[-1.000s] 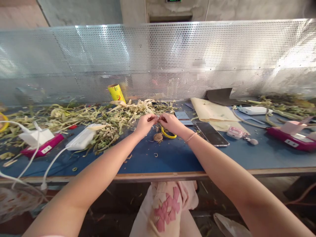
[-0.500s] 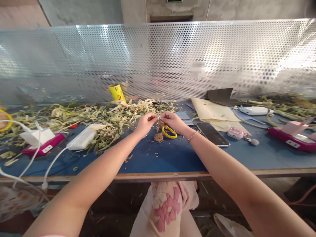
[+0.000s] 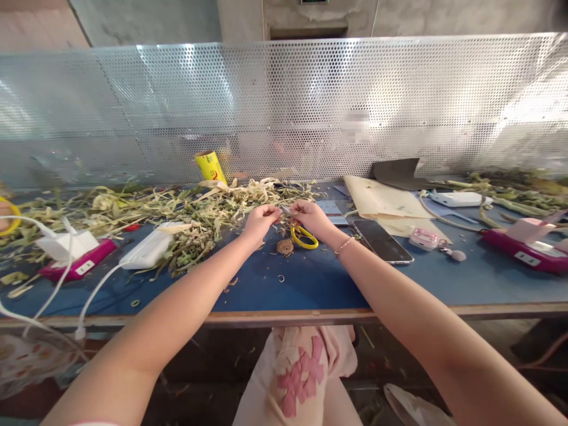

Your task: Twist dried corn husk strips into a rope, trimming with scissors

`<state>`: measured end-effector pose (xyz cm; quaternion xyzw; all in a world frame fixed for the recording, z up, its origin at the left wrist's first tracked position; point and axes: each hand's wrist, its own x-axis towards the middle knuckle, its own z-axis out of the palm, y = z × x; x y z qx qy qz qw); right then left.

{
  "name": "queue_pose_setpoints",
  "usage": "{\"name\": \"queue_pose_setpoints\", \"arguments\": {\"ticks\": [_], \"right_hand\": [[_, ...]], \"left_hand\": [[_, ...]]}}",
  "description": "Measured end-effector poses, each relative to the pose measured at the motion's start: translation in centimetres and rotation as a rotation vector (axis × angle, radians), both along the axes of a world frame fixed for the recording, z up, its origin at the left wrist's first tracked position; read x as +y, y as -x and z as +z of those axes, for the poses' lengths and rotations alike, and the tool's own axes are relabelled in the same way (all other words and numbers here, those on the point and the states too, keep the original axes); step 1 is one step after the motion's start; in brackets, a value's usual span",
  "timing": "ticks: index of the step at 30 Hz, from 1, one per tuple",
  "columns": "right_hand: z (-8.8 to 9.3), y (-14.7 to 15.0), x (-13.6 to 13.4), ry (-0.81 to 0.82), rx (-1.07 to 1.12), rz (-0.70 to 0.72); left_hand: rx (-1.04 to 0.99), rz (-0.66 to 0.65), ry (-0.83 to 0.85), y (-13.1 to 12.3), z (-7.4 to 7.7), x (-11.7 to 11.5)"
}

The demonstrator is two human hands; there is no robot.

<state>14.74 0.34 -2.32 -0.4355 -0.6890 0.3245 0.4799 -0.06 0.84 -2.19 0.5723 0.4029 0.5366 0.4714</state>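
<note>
Over the blue table, my left hand (image 3: 261,223) and my right hand (image 3: 312,218) face each other, fingertips pinched. A small greyish piece shows between them, too small to name. Just under my right hand lies a yellow loop handle (image 3: 305,238), probably of scissors; its other end is hidden by my fingers. Beside the handle rests a round brown clump (image 3: 284,246), like a dried flower head. Left of my left hand spreads a heap of dried stalks and leaves (image 3: 208,219).
A phone (image 3: 382,241), a pink earphone case (image 3: 425,239) and a magenta power strip (image 3: 528,251) lie to the right. On the left are a white power bank (image 3: 148,247) and another strip (image 3: 80,263). A yellow tube (image 3: 210,167) stands behind. Another person's hand (image 3: 5,216) shows at the far left.
My hands have drawn very slightly apart, the left fingertips shifting a little left. The things on the table stay where they were.
</note>
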Motion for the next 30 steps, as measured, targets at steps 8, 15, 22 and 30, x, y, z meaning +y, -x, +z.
{"name": "queue_pose_setpoints", "arguments": {"ticks": [8, 15, 22, 30], "right_hand": [[0.4, -0.2, -0.4, -0.202, -0.525, -0.096], [-0.9, 0.0, 0.1, -0.27, -0.747, 0.001], [-0.9, 0.0, -0.2, -0.3, -0.866, 0.023], [-0.4, 0.3, -0.7, -0.279, -0.879, -0.031]], "left_hand": [[0.005, 0.027, 0.123, 0.1, -0.1, 0.4], [0.258, 0.048, 0.078, 0.1, -0.2, 0.3], [0.266, 0.013, 0.09, 0.0, -0.3, 0.4], [0.257, 0.022, 0.11, -0.1, -0.3, 0.3]]}}
